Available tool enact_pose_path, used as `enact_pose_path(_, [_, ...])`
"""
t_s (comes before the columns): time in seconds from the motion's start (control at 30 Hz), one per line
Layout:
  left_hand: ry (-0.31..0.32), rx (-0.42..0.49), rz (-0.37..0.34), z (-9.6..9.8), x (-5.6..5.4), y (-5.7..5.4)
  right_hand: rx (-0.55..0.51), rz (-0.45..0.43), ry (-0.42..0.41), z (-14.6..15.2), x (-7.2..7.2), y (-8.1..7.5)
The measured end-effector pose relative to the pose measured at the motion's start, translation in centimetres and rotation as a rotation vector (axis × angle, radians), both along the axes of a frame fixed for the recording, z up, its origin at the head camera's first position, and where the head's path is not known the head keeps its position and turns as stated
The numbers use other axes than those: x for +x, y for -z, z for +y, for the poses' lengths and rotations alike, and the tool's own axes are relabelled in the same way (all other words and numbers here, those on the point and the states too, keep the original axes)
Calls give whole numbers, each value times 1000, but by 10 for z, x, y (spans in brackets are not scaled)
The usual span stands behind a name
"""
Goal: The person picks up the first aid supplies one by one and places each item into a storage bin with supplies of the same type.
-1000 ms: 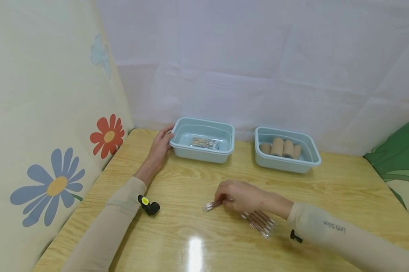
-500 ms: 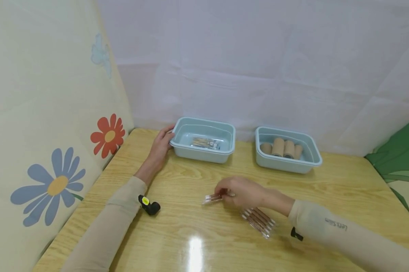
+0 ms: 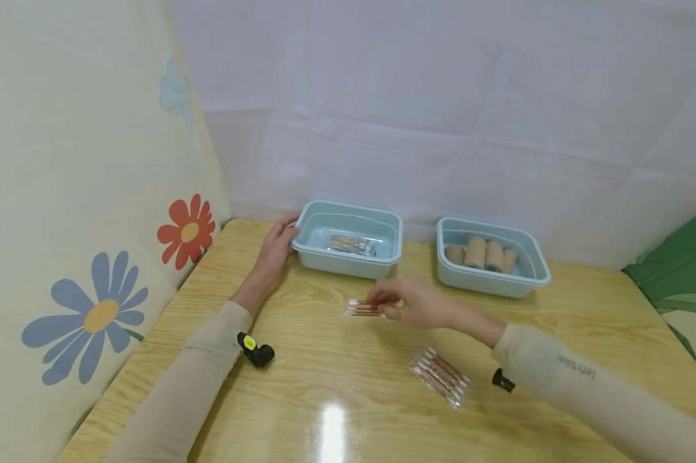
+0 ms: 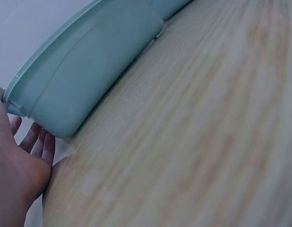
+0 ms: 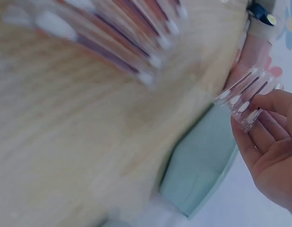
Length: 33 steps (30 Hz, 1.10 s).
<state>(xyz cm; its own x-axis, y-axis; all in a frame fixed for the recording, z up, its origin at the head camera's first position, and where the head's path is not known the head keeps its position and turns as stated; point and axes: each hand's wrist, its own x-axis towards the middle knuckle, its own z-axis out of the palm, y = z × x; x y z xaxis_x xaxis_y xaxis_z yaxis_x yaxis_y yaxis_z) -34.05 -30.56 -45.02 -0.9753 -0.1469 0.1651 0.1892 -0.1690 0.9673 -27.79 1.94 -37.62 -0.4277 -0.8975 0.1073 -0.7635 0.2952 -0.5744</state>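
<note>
My left hand (image 3: 275, 251) grips the left end of a pale blue plastic bin (image 3: 345, 262), thumb at the rim (image 4: 16, 78) and fingers against the outer end wall. Inside that bin lies a clear packet of pale cotton swabs (image 3: 350, 244). Above the table, in front of the bin, my right hand (image 3: 417, 302) pinches a small clear packet of brown-stemmed, white-tipped cotton swabs (image 3: 362, 308). The right wrist view shows this packet (image 5: 245, 97) between thumb and fingers. Another packet of brown cotton swabs (image 3: 440, 376) lies flat on the table below my right forearm.
A second pale blue bin (image 3: 487, 281) holding several brown cardboard-coloured rolls (image 3: 475, 252) stands to the right, a gap away from the first. White cloth (image 3: 417, 128) hangs behind the wooden table (image 3: 302, 399). A flower-printed cloth (image 3: 93, 193) rises at the left.
My right hand has lifted the held packet of cotton swabs off the table and moved it toward the bins. The other packet stays on the table. My left hand has kept its place.
</note>
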Motion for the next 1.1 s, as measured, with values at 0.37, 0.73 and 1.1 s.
enact_pose_path(0.37, [8,16,-8,-2,-1,-1,-171,-151,175,-8,-32,-28])
enact_pose_path(0.73, [30,37,-35,3,8,-12,-338,-417,466,-19,-74,-38])
enact_pose_path(1.1, [14,23,-30,2,6,-8,-348,-478,572,-46,-102,-36])
